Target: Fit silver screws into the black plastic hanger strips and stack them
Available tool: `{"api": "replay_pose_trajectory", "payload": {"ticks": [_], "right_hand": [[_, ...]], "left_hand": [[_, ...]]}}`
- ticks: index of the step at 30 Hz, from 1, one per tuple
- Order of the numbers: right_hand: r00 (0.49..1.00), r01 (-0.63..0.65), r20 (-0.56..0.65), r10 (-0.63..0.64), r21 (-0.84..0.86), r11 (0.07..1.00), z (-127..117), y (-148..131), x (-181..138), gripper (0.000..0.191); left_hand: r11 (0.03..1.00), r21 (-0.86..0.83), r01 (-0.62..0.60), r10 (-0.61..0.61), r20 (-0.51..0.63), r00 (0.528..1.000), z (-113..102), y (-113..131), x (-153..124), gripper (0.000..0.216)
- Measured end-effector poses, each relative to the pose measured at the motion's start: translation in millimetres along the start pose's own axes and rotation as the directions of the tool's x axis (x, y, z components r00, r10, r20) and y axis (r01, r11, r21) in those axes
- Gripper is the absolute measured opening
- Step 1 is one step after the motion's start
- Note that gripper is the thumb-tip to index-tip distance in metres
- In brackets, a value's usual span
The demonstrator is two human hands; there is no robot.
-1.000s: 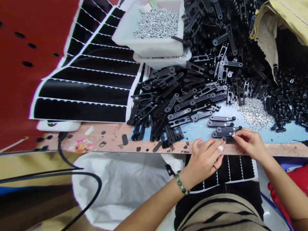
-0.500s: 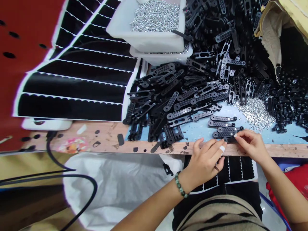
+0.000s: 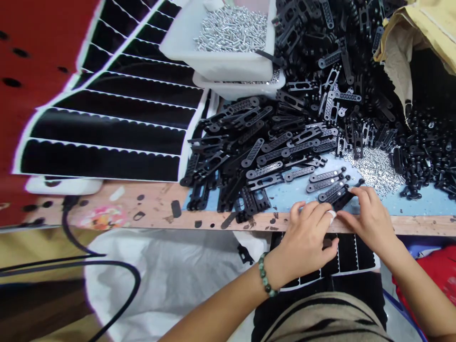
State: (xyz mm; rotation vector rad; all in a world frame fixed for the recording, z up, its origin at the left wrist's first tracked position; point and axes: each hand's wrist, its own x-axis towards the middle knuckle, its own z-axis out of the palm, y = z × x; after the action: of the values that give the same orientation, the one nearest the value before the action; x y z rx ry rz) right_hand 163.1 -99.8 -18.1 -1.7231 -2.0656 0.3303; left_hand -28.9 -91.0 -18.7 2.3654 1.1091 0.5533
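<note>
Most of the blue bench is covered by a big pile of black plastic pieces, with a white tub of silver screws set behind. One black strip is laid near the front edge, and its end is hidden under the bent fingers of the right hand, so a grip cannot be told. The left hand is held open and flat beside it

Far left: scalloped black sheets lay fanned beside a red panel. Far centre: two stacked white trays held silver screws. Far right: a brown paper sack lay open. A loose screw heap sat on the table; below its near edge lay a white bag and a black cable.
</note>
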Motion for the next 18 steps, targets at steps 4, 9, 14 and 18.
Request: {"api": "replay_pose_trajectory", "payload": {"ticks": [4, 9, 14, 18], "right_hand": [[0.994, 0.087, -0.078, -0.074, 0.189, 0.978, 0, -4, 1, 0.026], [0.998, -0.065, -0.012, 0.070, 0.226, 0.972, 14, 2, 4, 0.010], [0.994, -0.106, 0.001, 0.106, -0.074, 0.992, 3, 9, 11, 0.022], [0.978, 0.202, 0.014, -0.208, 0.172, 0.964, -19, -4, 10, 0.030]], "left_hand": [[0.999, -0.049, 0.005, -0.005, 0.007, 1.000, -4, -1, 3, 0.032], [0.998, 0.035, -0.061, 0.060, 0.016, 0.998, 6, 3, 2, 0.039], [0.996, 0.047, -0.073, 0.070, 0.061, 0.996, 9, 5, 0, 0.039], [0.998, -0.061, -0.015, 0.019, 0.068, 0.998, 2, 5, 4, 0.046]]}}
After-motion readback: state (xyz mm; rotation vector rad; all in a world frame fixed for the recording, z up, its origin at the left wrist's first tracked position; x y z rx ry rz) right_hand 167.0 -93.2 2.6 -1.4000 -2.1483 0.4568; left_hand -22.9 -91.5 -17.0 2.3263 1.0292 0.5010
